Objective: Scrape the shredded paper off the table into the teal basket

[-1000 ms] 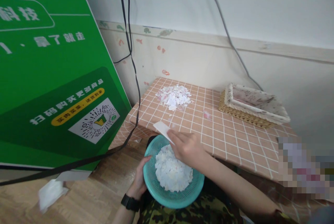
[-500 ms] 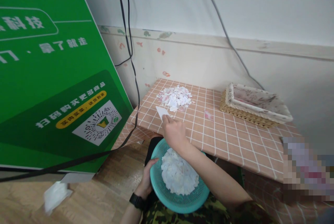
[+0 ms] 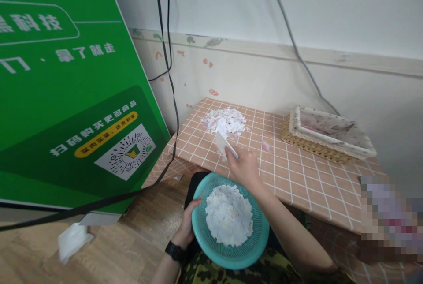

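My left hand point(image 3: 191, 218), with a black band at the wrist, grips the left rim of a turquoise plastic colander point(image 3: 198, 235) on my lap. Inside it lies a heap of small whitish paper-like scraps point(image 3: 229, 215). My right hand point(image 3: 243, 164) reaches over the table's near edge and pinches a white flat scraper point(image 3: 228, 143), tilted on its edge. The scraper is at the near side of a second pile of white and pinkish scraps point(image 3: 224, 121) on the table. Some faint pale smear shows beside the scraper, too blurred to make out.
The table has a brown checked cloth point(image 3: 280, 178). A wicker basket point(image 3: 325, 136) with a cloth lining stands at its right rear. A green printed panel point(image 3: 82, 76) rises on the left, with a black strap point(image 3: 155, 182) hanging before it. A pixelated patch covers the right.
My right hand has moved a little to the right, and the scraper has turned from lying flat to standing more on edge. My left hand keeps its hold on the colander.
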A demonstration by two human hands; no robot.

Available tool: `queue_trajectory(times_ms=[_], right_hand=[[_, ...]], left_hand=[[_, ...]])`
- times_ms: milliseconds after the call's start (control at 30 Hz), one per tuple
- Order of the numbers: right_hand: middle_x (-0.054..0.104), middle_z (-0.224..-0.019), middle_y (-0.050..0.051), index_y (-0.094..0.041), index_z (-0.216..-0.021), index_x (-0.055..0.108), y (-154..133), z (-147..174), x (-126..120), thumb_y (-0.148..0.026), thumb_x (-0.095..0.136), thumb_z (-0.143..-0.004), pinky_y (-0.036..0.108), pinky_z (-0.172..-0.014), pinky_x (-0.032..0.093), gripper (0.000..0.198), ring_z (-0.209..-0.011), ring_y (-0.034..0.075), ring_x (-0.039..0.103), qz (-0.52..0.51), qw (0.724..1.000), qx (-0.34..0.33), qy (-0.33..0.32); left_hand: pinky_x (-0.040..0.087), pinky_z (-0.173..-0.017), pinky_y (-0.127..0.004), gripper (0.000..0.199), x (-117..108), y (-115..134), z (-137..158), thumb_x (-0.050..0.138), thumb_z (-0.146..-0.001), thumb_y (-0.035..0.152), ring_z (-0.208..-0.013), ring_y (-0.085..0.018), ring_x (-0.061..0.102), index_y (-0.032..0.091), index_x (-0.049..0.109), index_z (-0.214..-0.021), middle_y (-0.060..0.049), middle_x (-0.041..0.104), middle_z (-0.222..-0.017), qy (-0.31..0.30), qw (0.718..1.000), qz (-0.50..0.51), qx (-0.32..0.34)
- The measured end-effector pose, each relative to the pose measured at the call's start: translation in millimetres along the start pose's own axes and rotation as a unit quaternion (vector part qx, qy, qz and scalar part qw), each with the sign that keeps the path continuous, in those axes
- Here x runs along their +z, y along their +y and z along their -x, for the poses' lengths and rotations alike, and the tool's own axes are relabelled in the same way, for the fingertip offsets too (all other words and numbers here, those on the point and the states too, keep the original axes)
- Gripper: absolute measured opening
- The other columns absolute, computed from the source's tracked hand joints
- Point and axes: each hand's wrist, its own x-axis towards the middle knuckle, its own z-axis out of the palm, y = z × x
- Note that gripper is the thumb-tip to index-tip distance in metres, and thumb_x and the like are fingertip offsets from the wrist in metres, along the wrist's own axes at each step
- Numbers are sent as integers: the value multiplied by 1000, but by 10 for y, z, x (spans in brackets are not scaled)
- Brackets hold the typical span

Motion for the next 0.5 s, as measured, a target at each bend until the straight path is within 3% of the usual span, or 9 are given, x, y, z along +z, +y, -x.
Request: queue_trajectory(times_ms=[200,500], right_hand=[[66,-61,5,-18,-77,69,133,11,-89,-34,41,-89,24,-52,34,35,-54,15,59,-11,999,-14,-27],[65,-58,5,-18,-82,72,488,-271,-128,-43,43,-88,26,-52,35,39,-52,16,57,2,1000,5,-15]], left_hand=[[48,-68,-31,21,0,8,8,66,-70,32,-60,-19,63,11,70,-72,-6,72,-66,13,1000,-7,-6],[47,-71,-32,22,-25,-3,-10,64,-71,33,-63,-19,63,12,70,-74,-6,72,-69,0,1000,-12,8]])
